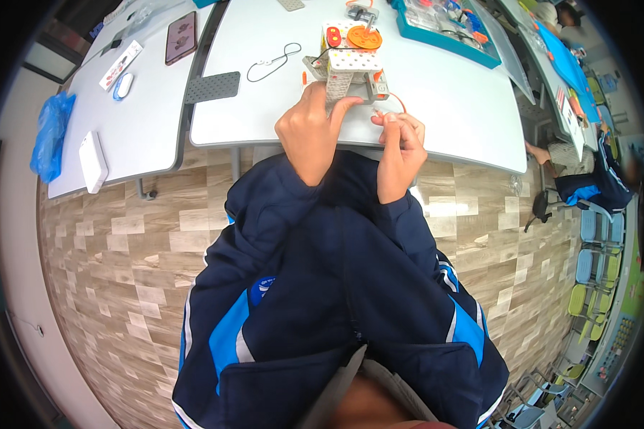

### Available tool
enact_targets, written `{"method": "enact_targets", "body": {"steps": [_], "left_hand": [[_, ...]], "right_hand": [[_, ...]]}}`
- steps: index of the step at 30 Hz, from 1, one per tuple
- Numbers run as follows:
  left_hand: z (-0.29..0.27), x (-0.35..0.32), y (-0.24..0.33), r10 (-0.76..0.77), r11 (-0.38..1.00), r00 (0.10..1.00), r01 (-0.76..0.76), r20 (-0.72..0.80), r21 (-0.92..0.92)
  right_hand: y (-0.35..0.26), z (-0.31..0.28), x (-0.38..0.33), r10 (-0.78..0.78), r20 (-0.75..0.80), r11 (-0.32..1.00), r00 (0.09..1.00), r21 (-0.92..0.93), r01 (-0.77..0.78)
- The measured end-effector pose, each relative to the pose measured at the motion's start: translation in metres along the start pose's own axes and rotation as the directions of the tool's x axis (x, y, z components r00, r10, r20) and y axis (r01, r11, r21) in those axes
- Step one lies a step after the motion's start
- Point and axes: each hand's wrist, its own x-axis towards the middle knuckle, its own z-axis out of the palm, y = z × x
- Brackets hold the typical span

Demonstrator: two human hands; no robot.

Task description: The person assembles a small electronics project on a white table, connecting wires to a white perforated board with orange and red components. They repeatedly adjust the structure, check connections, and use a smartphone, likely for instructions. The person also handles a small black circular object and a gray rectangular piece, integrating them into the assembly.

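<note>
A model built from pale perforated blocks (351, 60) stands near the table's front edge, with an orange pulley wheel (365, 38) and a red two-hole piece (333, 36) on top. My left hand (309, 134) is closed on its lower left side, thumb stretched along the near edge; the curled fingers are partly hidden behind the blocks. Just right of the model, my right hand (401, 151) pinches something small and whitish, too small to name. A thin orange cord (399, 100) curves from the model's right side down to the right fingers.
Left of the model lie a black cord loop (273, 61) and a dark perforated plate (213, 87). A teal parts box (447, 34) sits back right. On the left table are a phone (181, 38), a white box (93, 161) and a blue plastic bag (51, 136). Another person (597, 179) sits far right.
</note>
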Motion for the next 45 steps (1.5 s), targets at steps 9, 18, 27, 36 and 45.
{"method": "enact_targets", "body": {"steps": [9, 18, 27, 36, 45], "left_hand": [[-0.01, -0.003, 0.016, 0.016, 0.999, 0.997, -0.019, 0.077, 0.044], [-0.029, -0.011, -0.006, -0.081, 0.956, 0.99, 0.11, 0.118, -0.271], [0.017, 0.021, -0.049, -0.007, 0.777, 0.905, 0.272, 0.424, -0.568], [0.019, 0.005, -0.025, -0.114, 0.866, 0.935, 0.259, 0.335, -0.427], [0.021, -0.005, -0.003, -0.162, 0.934, 0.978, 0.196, 0.135, -0.3]], "right_hand": [[0.009, 0.001, 0.024, 0.054, -0.065, 0.999, 0.996, 0.008, -0.053], [0.011, -0.001, 0.032, -0.037, -0.072, 0.992, 0.997, -0.124, 0.028], [0.008, 0.006, 0.039, -0.111, -0.082, 0.967, 0.99, -0.239, 0.089], [0.014, 0.007, 0.049, -0.074, -0.121, 0.964, 0.99, -0.262, 0.041], [0.005, 0.004, 0.069, 0.016, -0.038, 0.921, 0.999, -0.388, -0.029]]}}
